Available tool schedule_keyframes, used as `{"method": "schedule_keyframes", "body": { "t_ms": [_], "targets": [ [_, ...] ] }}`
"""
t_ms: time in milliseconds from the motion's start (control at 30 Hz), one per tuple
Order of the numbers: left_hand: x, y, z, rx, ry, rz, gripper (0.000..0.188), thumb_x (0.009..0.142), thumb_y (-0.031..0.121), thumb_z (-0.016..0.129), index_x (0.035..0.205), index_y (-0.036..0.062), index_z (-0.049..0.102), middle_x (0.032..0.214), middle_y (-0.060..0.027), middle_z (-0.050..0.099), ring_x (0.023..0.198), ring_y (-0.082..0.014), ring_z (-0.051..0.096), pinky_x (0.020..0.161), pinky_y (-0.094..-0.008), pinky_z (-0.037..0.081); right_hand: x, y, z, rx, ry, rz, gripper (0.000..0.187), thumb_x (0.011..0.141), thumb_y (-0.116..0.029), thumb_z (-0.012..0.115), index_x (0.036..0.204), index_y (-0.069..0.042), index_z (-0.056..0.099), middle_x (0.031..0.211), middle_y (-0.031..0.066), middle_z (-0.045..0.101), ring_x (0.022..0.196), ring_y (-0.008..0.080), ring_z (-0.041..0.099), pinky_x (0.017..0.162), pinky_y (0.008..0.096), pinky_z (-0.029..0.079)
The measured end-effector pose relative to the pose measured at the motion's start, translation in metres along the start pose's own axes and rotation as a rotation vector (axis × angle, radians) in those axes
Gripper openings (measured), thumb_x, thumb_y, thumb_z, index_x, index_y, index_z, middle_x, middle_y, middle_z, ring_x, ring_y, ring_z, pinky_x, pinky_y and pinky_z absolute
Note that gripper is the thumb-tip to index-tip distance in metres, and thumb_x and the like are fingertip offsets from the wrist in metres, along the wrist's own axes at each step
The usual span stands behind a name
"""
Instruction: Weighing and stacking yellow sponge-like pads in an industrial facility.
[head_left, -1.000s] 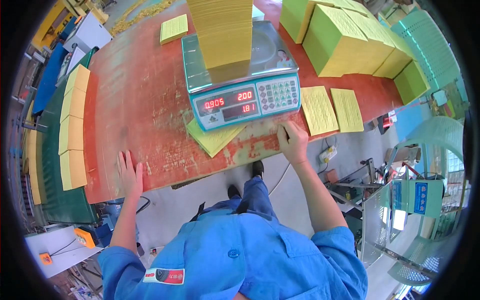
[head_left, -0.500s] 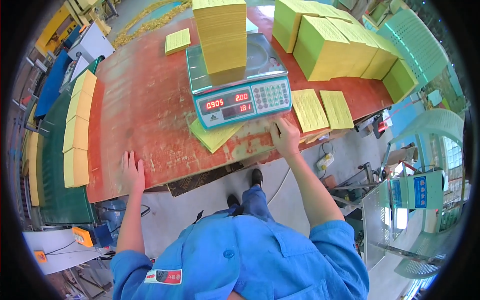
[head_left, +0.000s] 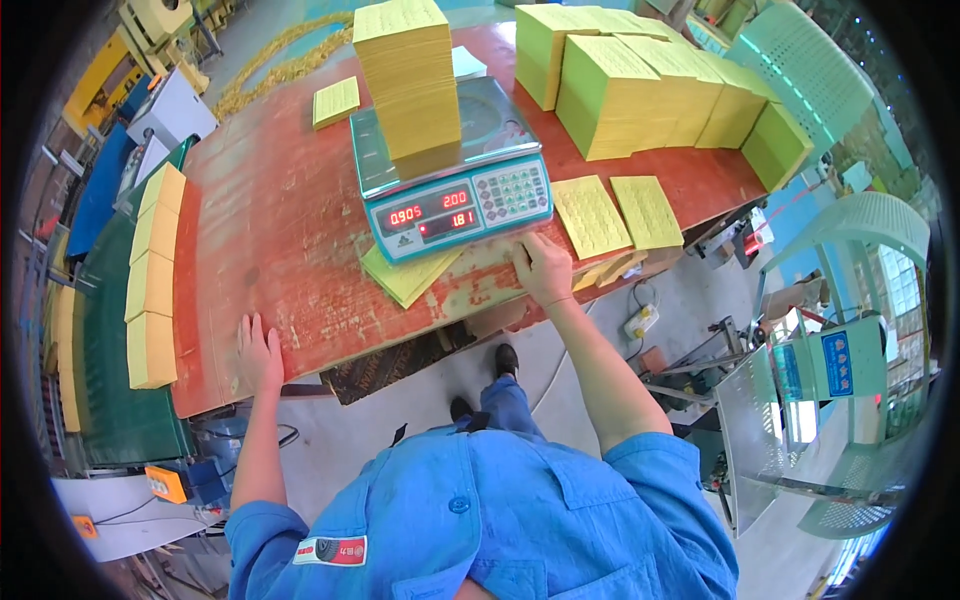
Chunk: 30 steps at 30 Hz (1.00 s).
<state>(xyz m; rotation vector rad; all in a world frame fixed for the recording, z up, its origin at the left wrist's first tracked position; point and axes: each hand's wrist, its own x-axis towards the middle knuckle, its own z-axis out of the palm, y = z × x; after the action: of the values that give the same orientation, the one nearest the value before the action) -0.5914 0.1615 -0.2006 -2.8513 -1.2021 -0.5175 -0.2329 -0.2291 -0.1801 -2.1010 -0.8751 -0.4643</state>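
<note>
My left hand (head_left: 260, 355) lies with its fingers stretched on the front left edge of the red table (head_left: 270, 210), holding nothing. Curled into a loose fist, my right hand (head_left: 545, 268) rests on the table just in front of the right corner of a teal digital scale (head_left: 455, 212). Nothing shows between its fingers. A tall stack of yellow paper sheets (head_left: 408, 100) stands upright on the scale's metal pan, and the red display is lit. Some yellow sheets (head_left: 405, 285) stick out under the scale's front. Two low piles of yellow paper (head_left: 592, 218) lie right of my right hand.
Large blocks of yellow paper (head_left: 610, 100) fill the table's back right. A small yellow pile (head_left: 335, 102) lies left of the scale. Along the left edge runs a row of yellow stacks (head_left: 150, 290) beside a green surface (head_left: 105, 370). Green perforated chairs (head_left: 850, 240) stand right.
My view has shifted slightly, so the table and scale sit further left in the picture. Both hands keep their places on the table, and the paper stack stays on the scale.
</note>
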Motion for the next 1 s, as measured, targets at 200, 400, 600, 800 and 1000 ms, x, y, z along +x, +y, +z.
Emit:
{"method": "schedule_keyframes", "body": {
  "t_ms": [200, 400, 600, 800, 1000],
  "targets": [
    [-0.001, 0.005, -0.005, -0.005, 0.021, 0.019, 0.049, 0.095, 0.027, 0.054, 0.137, 0.0030, 0.050, 0.148, -0.0203, 0.041, 0.135, -0.0367, 0.039, 0.112, -0.0442, 0.031, -0.001, 0.000, -0.002, 0.006, -0.014, 0.011, 0.013, 0.082, -0.013, 0.063, 0.078, -0.006, 0.053, 0.077, 0.0143, 0.059, 0.069, 0.0363, 0.061, 0.059, 0.0444, 0.050],
    [-0.001, 0.010, -0.012, -0.028, 0.012, -0.018, 0.048, 0.094, 0.025, 0.055, 0.136, 0.0023, 0.051, 0.147, -0.0213, 0.041, 0.134, -0.0372, 0.040, 0.112, -0.0445, 0.032, 0.000, -0.001, -0.005, 0.034, -0.005, -0.029, 0.014, 0.081, -0.012, 0.064, 0.078, -0.005, 0.052, 0.076, 0.0141, 0.058, 0.068, 0.0357, 0.061, 0.058, 0.0444, 0.049],
    [-0.001, -0.001, -0.001, -0.032, 0.000, -0.035, 0.048, 0.092, 0.023, 0.057, 0.135, 0.0019, 0.051, 0.145, -0.0209, 0.043, 0.135, -0.0381, 0.039, 0.112, -0.0462, 0.031, 0.001, 0.000, -0.005, 0.039, 0.010, -0.048, 0.013, 0.080, -0.012, 0.065, 0.078, -0.006, 0.054, 0.074, 0.0129, 0.057, 0.066, 0.0336, 0.062, 0.057, 0.0424, 0.050],
    [-0.001, 0.003, 0.001, -0.027, 0.010, -0.041, 0.050, 0.090, 0.021, 0.057, 0.135, 0.0014, 0.050, 0.145, -0.0212, 0.043, 0.136, -0.0376, 0.037, 0.113, -0.0467, 0.030, -0.001, 0.005, -0.010, 0.168, -0.007, -0.064, 0.007, 0.080, -0.011, 0.064, 0.084, -0.007, 0.059, 0.077, 0.0137, 0.060, 0.068, 0.0328, 0.063, 0.058, 0.0417, 0.051],
    [0.026, 0.011, -0.021, -0.088, -0.156, -0.159, 0.044, 0.088, 0.033, 0.063, 0.118, 0.0004, 0.060, 0.131, -0.0209, 0.055, 0.117, -0.0330, 0.055, 0.094, -0.0463, 0.046, 0.010, 0.009, -0.027, 0.415, -0.153, -0.011, 0.007, 0.084, -0.005, 0.062, 0.090, -0.002, 0.064, 0.078, 0.0120, 0.063, 0.063, 0.0232, 0.063, 0.058, 0.0325, 0.051]
  ]
}}
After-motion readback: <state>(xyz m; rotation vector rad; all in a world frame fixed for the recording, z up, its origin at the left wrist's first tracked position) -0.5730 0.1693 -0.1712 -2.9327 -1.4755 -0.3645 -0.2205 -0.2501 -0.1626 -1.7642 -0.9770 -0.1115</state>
